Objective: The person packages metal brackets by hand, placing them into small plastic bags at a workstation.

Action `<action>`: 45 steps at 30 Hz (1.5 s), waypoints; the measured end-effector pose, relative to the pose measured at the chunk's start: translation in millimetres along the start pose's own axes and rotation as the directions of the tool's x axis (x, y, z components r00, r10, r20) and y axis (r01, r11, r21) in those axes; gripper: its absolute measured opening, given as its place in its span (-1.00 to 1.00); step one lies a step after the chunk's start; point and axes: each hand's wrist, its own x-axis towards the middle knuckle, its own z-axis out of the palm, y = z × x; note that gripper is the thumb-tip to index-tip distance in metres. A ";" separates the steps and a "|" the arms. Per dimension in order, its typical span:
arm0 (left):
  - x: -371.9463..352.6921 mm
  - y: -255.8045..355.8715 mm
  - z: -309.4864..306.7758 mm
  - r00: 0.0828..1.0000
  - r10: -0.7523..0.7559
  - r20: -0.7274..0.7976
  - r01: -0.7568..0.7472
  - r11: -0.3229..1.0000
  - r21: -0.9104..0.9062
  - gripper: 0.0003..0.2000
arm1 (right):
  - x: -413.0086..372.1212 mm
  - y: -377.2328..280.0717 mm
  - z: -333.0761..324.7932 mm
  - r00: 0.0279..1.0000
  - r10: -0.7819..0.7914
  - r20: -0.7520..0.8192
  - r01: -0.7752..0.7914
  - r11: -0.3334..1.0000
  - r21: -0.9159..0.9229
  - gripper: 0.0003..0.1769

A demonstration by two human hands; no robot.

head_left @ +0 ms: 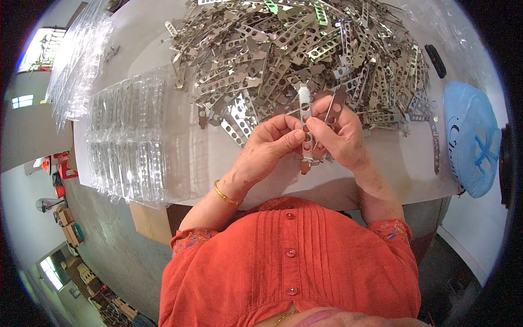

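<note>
A flat metal bracket (pixel 305 111) with a row of round holes stands lengthwise between my hands, just in front of a big heap of similar brackets (pixel 294 54). My left hand (pixel 272 140) pinches its edge between thumb and fingertips. From the other side, the thumb of my right hand (pixel 340 133) presses on the same bracket. A second thin metal strip (pixel 331 109) sticks up between the right fingers. At the lower end of the held bracket, small metal parts show, partly hidden by the hands.
Clear plastic blister trays (pixel 128 139) holding brackets lie at the left, with more clear plastic (pixel 81 60) behind. A blue bag (pixel 473 139) sits at the right edge, near a black object (pixel 435 60). One bracket (pixel 436 144) lies apart on the white table (pixel 381 174).
</note>
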 end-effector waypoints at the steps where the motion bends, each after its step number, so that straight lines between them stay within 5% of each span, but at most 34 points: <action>1: -0.1 -0.6 -0.2 1.000 0.010 -0.009 -0.009 1.000 0.012 -0.84 | 0.0 0.8 -0.3 1.000 -0.021 -0.006 0.021 1.000 -0.006 -0.89; 5: 0.1 -5.9 -4.0 0.998 0.051 0.037 -0.047 0.995 -0.088 -0.84 | -0.3 -8.0 -3.8 1.000 0.012 0.009 -0.012 0.998 0.061 -0.86; 7: -1.4 -1.0 -2.4 0.998 0.035 0.048 -0.034 0.999 -0.028 -0.85 | -1.1 -9.6 -7.2 0.993 0.106 0.054 -0.114 0.980 0.164 -0.82; 15: -5.9 14.4 11.0 0.995 0.038 0.091 -0.044 0.997 0.058 -0.84 | 0.1 -6.8 -4.1 0.996 0.063 0.070 -0.077 0.971 0.228 -0.79; 19: -7.3 9.9 19.9 0.997 0.076 -0.004 -0.075 0.989 0.124 -0.77 | -0.7 -11.9 -6.4 0.977 0.167 0.130 -0.197 0.942 0.273 -0.80; 25: -9.0 9.2 22.3 0.997 0.067 -0.037 -0.060 0.984 0.169 -0.77 | 0.6 2.5 -3.6 0.988 0.122 0.099 -0.148 0.931 0.333 -0.81; 45: -8.0 4.4 24.3 0.983 0.176 -0.058 -0.145 0.927 0.345 -0.87 | 0.0 -18.5 0.5 0.982 0.119 0.146 -0.144 0.974 0.174 -0.67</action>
